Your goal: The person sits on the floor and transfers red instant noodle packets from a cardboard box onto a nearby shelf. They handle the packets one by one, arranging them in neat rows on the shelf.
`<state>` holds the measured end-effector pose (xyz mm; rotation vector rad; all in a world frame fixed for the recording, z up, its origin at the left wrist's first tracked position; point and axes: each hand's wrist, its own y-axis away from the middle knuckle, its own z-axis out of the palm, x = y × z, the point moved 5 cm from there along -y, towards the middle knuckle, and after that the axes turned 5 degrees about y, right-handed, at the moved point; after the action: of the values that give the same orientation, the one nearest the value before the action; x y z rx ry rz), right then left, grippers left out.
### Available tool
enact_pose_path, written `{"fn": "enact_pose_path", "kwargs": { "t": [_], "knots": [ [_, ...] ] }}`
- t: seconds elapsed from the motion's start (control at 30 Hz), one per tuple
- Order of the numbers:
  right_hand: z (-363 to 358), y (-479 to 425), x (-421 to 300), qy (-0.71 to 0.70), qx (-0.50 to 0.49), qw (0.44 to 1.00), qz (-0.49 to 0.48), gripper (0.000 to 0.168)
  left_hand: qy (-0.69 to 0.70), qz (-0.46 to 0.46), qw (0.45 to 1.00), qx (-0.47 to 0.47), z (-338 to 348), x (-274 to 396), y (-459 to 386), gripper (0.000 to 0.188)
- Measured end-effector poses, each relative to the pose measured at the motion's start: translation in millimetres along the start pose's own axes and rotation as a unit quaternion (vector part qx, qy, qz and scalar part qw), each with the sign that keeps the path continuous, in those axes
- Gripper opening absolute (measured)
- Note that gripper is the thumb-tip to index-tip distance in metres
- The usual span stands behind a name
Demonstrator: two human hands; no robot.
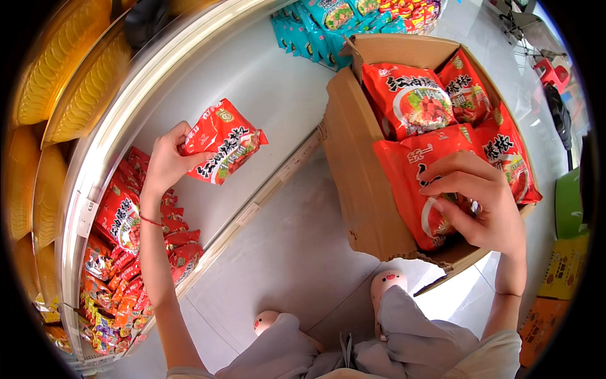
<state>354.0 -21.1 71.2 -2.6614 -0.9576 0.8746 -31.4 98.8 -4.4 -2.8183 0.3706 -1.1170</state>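
My left hand [173, 158] grips a red instant-noodle packet [225, 142] by one end, above the bare part of a white shelf [284, 80]. Below my left forearm, similar red packets [120, 218] stand in a row on that shelf. My right hand [478, 203] is over an open cardboard box [374, 180], its fingers curled and apart from the thumb. Beneath those fingertips lies another red noodle packet [407, 184]; whether they touch it is unclear. Several more red packets [412, 97] fill the box.
Teal packets [315, 35] are stacked at the shelf's far end. Orange and yellow packets [109, 303] occupy its near left end. A price-tag rail [246, 215] runs along the shelf's front edge. Golden containers [66, 80] line the level above. My feet [388, 282] are on the tiled floor.
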Motion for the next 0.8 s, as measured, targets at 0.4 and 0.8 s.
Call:
{"fn": "enact_pose_path", "kwargs": {
  "t": [0.4, 0.8],
  "knots": [
    [-13.5, -67.6, -21.4, -0.282, -0.045, 0.956, 0.065, 0.028, 0.197, 0.131, 0.911, -0.339, 12.7, 220.9, -1.8, 0.036],
    [11.4, -68.5, 15.9, -0.355, 0.089, 0.927, 0.088, 0.017, 0.492, 0.072, 0.834, -0.238, 61.1, 121.4, -8.8, 0.032]
  ]
}}
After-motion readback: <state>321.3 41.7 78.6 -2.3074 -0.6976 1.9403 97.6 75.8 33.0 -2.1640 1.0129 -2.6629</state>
